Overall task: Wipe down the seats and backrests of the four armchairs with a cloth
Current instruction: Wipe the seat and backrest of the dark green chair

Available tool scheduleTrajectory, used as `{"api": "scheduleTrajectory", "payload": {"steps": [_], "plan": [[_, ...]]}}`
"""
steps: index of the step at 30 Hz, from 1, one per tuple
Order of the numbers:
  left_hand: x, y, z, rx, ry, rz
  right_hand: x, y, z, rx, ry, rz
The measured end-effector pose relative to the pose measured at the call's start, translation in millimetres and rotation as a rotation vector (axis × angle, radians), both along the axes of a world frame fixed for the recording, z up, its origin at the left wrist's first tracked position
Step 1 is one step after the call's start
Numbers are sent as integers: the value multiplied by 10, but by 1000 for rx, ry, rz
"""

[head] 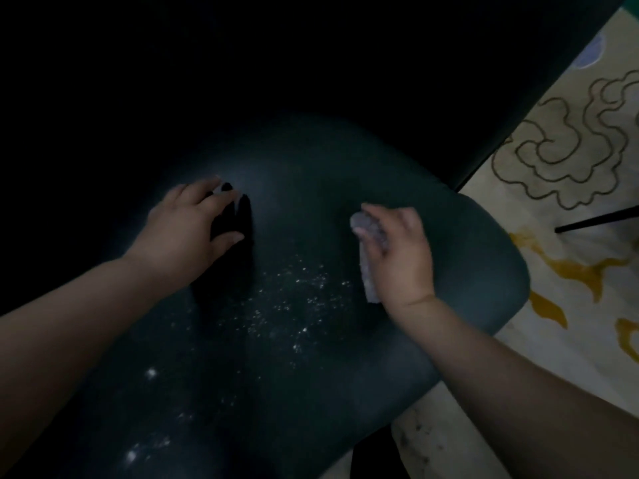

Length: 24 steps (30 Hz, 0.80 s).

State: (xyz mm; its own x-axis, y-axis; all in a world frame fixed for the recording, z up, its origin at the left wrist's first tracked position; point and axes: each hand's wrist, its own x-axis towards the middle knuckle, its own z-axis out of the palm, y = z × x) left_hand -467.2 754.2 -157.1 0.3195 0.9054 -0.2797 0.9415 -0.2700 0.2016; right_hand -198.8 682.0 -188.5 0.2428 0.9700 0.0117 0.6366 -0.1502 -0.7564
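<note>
A dark green armchair seat cushion (311, 188) fills the middle of the view, with its backrest (276, 63) lost in shadow above. White crumbs and dust (297, 305) speckle the seat's middle and lower left. My left hand (186, 233) rests on the seat with fingers spread and straight. My right hand (401, 250) grips a greyish-purple cloth (368, 267), which hangs from the fist down to the seat.
A cream carpet (570, 271) with brown swirls and yellow patches lies to the right of the chair. A thin black rod (598, 219) crosses it at the right edge. The left and top of the view are too dark to read.
</note>
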Motion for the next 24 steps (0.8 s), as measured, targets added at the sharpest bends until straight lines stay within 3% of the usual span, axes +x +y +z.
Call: {"api": "scheduleTrajectory", "payload": {"steps": [2,7,10,13,19,22,24], "plan": [[-124,-72,5,-13,21,-19,-165,-34,24,-51,8,-31],[-357,-256,20,-27,11,-19,-741,-439,105,-85,18,312],[-447,-327,10,-18,-3,-25,-572,-286,102,74,81,87],[-517,-361,-12,-9,-28,-2,-369,-209,46,-36,-81,-50],[-548,-524,12,-34,-30,48,-865,-644,15,-79,-82,181],[-562,-639,47,-45,-44,64,-744,-446,95,-3,-5,130],[-589,-668,44,-43,-41,67,-632,-126,96,29,-57,75]]}}
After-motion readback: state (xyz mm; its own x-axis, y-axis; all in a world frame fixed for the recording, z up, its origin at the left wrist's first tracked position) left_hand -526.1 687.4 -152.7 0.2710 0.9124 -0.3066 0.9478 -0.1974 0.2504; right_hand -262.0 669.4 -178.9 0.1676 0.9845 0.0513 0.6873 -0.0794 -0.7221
